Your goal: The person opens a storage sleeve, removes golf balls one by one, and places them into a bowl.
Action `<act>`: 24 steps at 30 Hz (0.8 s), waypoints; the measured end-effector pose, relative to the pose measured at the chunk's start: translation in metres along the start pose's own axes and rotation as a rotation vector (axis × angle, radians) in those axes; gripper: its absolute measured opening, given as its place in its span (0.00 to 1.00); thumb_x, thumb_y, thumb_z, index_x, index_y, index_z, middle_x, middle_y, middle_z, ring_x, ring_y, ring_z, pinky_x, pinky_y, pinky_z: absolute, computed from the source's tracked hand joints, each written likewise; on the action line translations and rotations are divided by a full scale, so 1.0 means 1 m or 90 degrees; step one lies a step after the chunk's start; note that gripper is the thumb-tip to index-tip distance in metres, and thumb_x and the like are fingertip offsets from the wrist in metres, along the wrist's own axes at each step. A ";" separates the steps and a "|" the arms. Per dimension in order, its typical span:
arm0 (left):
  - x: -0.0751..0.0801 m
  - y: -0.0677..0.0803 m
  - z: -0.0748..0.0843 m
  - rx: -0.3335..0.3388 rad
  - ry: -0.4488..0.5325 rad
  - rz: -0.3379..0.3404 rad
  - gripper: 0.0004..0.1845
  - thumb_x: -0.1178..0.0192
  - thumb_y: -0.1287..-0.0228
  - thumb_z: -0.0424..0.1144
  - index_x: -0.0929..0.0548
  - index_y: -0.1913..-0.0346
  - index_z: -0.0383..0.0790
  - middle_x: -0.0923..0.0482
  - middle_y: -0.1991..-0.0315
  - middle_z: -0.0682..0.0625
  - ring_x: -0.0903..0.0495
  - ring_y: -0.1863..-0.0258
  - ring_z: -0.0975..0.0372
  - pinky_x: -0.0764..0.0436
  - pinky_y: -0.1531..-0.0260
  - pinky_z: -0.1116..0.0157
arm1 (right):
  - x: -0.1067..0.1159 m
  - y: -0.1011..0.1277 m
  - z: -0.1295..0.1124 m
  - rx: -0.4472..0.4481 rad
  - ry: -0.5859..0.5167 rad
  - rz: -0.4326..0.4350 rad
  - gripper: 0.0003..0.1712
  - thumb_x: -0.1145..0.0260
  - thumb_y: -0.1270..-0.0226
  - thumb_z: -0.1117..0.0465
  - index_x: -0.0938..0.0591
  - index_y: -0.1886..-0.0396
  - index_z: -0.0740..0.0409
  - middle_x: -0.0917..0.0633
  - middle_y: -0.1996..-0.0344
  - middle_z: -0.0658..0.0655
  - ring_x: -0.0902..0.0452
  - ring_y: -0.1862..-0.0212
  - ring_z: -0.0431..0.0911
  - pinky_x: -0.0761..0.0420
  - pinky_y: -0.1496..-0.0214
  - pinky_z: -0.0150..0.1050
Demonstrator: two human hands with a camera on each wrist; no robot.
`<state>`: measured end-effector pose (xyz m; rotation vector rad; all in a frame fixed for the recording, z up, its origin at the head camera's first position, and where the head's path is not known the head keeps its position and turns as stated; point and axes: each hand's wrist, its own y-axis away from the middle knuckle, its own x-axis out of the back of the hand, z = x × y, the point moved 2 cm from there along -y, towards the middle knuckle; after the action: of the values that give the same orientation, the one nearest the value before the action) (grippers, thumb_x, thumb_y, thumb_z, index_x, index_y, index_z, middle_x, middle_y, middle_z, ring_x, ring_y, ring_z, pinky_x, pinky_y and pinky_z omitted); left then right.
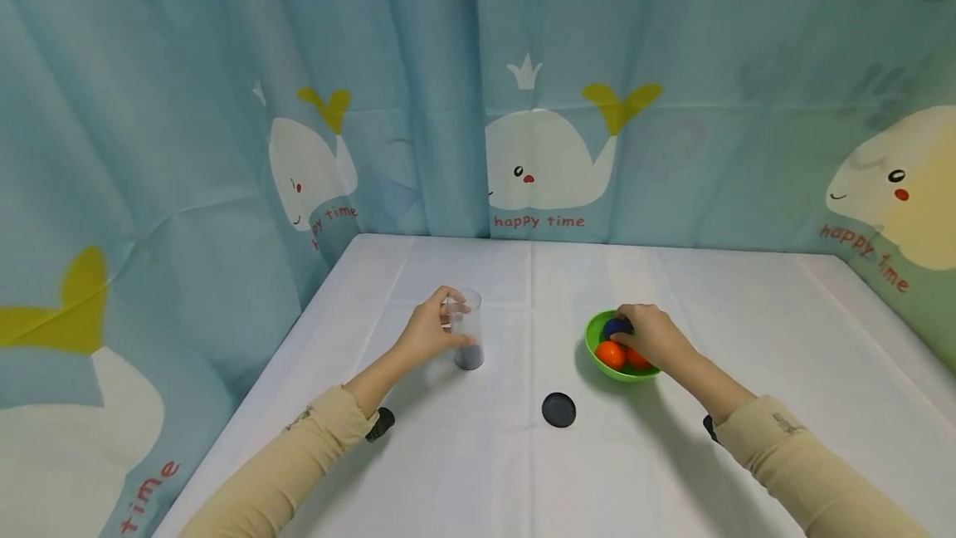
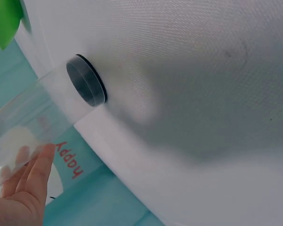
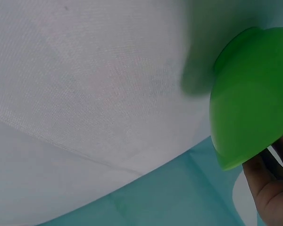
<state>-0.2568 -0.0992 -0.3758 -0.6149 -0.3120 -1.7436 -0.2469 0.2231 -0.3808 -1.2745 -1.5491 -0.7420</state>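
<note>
Both arms in long sleeves, plain tan/beige knit — left sleeve (image 1: 299, 455), right sleeve (image 1: 807, 463). Cuffs end at the wrists; a small faint mark shows near each cuff, too small to read. Small black device under each wrist — left wrist unit (image 1: 380, 423), right wrist unit (image 1: 709, 427), the latter mostly hidden. Left hand (image 1: 427, 330) and right hand (image 1: 653, 337) bare, no rings or gloves seen.

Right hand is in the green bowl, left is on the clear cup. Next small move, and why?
Probably close the right hand on the blue ball and lift it out of the green bowl. Its fingers already rest on that ball, above the two orange ones, while the left hand steadies the upright clear cup.
</note>
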 end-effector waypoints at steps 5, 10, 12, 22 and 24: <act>-0.001 -0.004 -0.002 0.004 0.018 -0.008 0.27 0.28 0.55 0.28 0.28 0.51 0.36 0.20 0.48 0.39 0.21 0.47 0.48 0.21 0.49 0.57 | 0.000 0.003 0.000 0.001 0.008 -0.002 0.18 0.32 0.44 0.68 0.21 0.56 0.77 0.17 0.62 0.71 0.20 0.57 0.61 0.20 0.53 0.53; -0.001 -0.006 -0.005 0.015 0.022 -0.007 0.26 0.27 0.56 0.29 0.27 0.52 0.35 0.20 0.48 0.39 0.21 0.47 0.49 0.21 0.48 0.57 | 0.002 0.005 -0.002 0.009 0.003 -0.002 0.17 0.32 0.44 0.70 0.21 0.56 0.76 0.17 0.61 0.71 0.20 0.57 0.62 0.20 0.53 0.53; -0.001 -0.006 -0.006 0.016 0.024 -0.007 0.26 0.27 0.56 0.29 0.26 0.52 0.35 0.20 0.48 0.39 0.21 0.47 0.48 0.21 0.48 0.57 | 0.003 0.005 -0.003 0.015 0.001 0.000 0.16 0.32 0.45 0.71 0.20 0.56 0.76 0.17 0.61 0.70 0.20 0.57 0.61 0.19 0.54 0.53; -0.001 -0.005 -0.012 0.024 0.057 -0.030 0.26 0.27 0.56 0.29 0.26 0.52 0.35 0.21 0.47 0.35 0.22 0.46 0.47 0.22 0.46 0.56 | 0.008 0.010 -0.010 0.026 0.000 -0.005 0.15 0.32 0.47 0.73 0.19 0.57 0.73 0.17 0.61 0.68 0.20 0.56 0.60 0.19 0.54 0.51; -0.001 -0.004 -0.011 0.029 0.058 -0.032 0.26 0.27 0.56 0.28 0.26 0.52 0.35 0.21 0.47 0.36 0.22 0.46 0.48 0.22 0.47 0.56 | 0.007 0.010 -0.011 0.026 -0.001 -0.005 0.15 0.32 0.47 0.74 0.19 0.57 0.73 0.17 0.61 0.68 0.19 0.57 0.59 0.19 0.54 0.51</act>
<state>-0.2630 -0.1031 -0.3854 -0.4975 -0.3052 -1.8017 -0.2337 0.2189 -0.3714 -1.2401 -1.5641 -0.7114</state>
